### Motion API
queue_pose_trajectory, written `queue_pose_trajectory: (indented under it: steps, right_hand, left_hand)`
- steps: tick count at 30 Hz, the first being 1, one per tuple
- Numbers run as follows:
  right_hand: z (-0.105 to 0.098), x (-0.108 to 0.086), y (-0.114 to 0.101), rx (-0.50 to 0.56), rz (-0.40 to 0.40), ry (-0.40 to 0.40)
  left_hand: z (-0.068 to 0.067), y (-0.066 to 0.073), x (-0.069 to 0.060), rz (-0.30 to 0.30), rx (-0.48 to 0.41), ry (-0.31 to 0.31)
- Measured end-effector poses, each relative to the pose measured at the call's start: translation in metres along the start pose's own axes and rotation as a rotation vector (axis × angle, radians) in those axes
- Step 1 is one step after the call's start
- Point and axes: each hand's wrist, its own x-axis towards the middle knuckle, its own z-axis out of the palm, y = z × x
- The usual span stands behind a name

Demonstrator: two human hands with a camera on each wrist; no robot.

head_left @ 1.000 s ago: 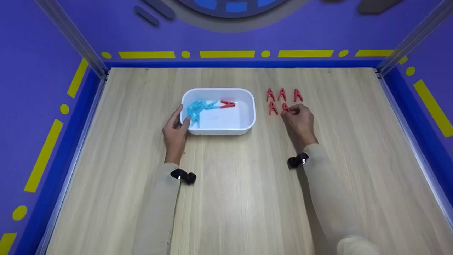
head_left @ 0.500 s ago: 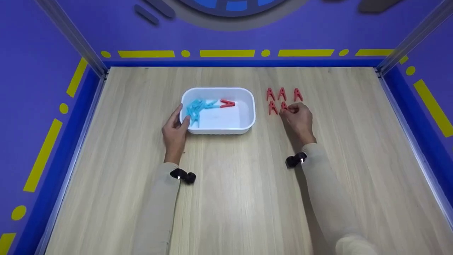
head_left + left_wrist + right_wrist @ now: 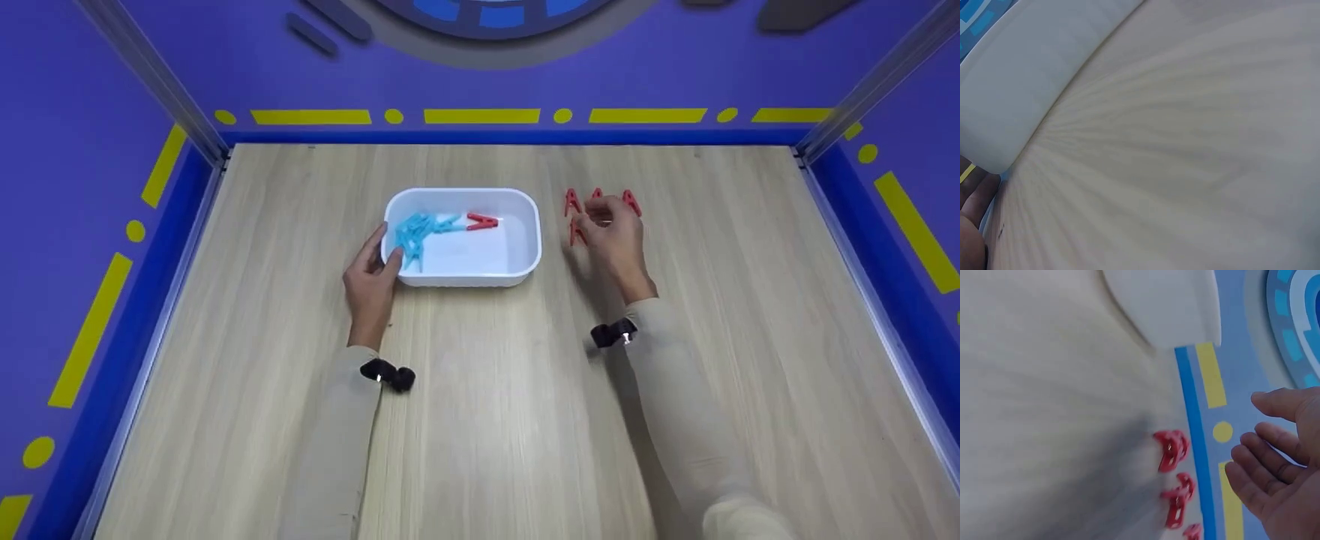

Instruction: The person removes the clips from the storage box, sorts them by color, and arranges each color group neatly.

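A white tray (image 3: 472, 279) holds several light-blue clips (image 3: 417, 225) at its left end and one red clip (image 3: 481, 221) right of them. My left hand (image 3: 369, 291) grips the tray's left wall, thumb over the rim; the left wrist view catches only part of its fingers beside the tray (image 3: 1033, 73). Right of the tray stand red clips (image 3: 572, 201), with my right hand (image 3: 618, 246) over them, hiding some. In the right wrist view that hand (image 3: 1292, 478) has thumb and fingers apart, no clip visible between them, beyond several red clips (image 3: 1172, 450).
The wooden table (image 3: 480, 405) is bounded by a blue-purple back wall (image 3: 480, 86) and side walls with yellow markings. Metal rails run along the left and right table edges. A black wrist camera (image 3: 388, 374) sits on the left sleeve, another (image 3: 613, 332) on the right.
My right hand has moved left and farther back, off the front-row red clip it was touching, and now covers part of the rear middle clip. My left hand and the tray are unchanged.
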Motion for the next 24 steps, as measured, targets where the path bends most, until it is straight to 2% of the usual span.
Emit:
queue_pose_trajectory:
  steps: [3, 6, 9, 13, 16, 24]
  right_hand:
    - [0.008, 0.000, -0.011, 0.033, -0.056, -0.005]
    - [0.017, -0.001, -0.020, 0.065, -0.073, -0.015]
    - [0.027, -0.004, -0.028, 0.077, -0.078, -0.031]
    - [0.040, -0.007, -0.036, 0.084, -0.096, -0.051]
    - [0.050, -0.009, -0.041, 0.072, -0.124, -0.066]
    - [0.072, -0.008, -0.049, 0.073, -0.162, -0.157]
  left_hand:
    - [0.000, 0.000, 0.000, -0.019, 0.008, 0.006]
    - [0.000, 0.000, 0.001, -0.036, 0.006, 0.007]
    - [0.001, 0.010, -0.002, -0.046, -0.001, 0.000]
    - [0.000, 0.010, -0.004, -0.023, 0.019, 0.002]
    - [-0.002, -0.001, -0.002, 0.003, 0.031, 0.010]
    - [-0.001, -0.001, 0.000, 0.012, 0.017, 0.012]
